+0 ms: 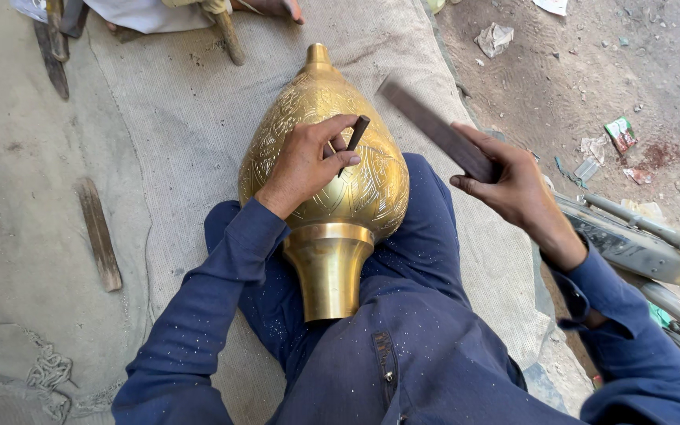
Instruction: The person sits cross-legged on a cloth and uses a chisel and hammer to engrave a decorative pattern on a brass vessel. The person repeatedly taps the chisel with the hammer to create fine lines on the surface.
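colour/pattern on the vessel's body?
Golden brass vessel, body covered in fine engraved ornament; its neck is plain and smooth. Head view.

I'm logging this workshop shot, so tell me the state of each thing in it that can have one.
Brass vessel: lying on its side across the lap, engraved, neck toward the person.
Chisel: pinched in the left hand, tip on the brass.
Flat metal bar: raised in the right hand, clear of the chisel.
Wooden stick: lying loose on the cloth.
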